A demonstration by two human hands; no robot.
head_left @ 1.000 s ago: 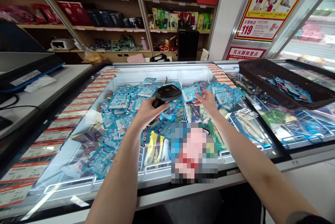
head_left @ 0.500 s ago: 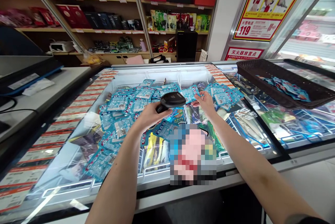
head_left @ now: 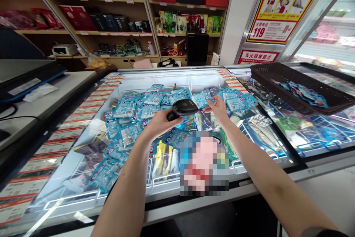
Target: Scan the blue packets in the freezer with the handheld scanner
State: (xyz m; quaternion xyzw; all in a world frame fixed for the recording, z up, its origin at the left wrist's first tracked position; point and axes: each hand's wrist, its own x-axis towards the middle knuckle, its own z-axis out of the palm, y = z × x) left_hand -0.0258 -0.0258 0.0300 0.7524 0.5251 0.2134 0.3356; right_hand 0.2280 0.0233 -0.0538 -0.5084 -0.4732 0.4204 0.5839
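Observation:
My left hand (head_left: 162,123) is closed around the handle of a black barcode scanner (head_left: 184,107), whose head points right. Between the thumb and fingers of my right hand (head_left: 216,109) is the edge of a blue packet (head_left: 200,98), just beyond the scanner's head. Many like it lie spread on the freezer's glass top: a large heap of blue packets (head_left: 130,133) to the left and a smaller pile of packets (head_left: 235,100) to the right of my right hand. Another blue packet (head_left: 175,137) lies below the scanner.
A dark woven basket (head_left: 280,74) with some blue packets stands on the glass at right. Price labels (head_left: 63,133) line the freezer's left side. A counter (head_left: 74,85) with a black device adjoins at left. Stocked shelves (head_left: 111,33) stand behind. A pixelated patch covers the near edge.
The scanner head has tilted slightly and shifted a little to the right in my left hand. My right hand and its packet have hardly moved.

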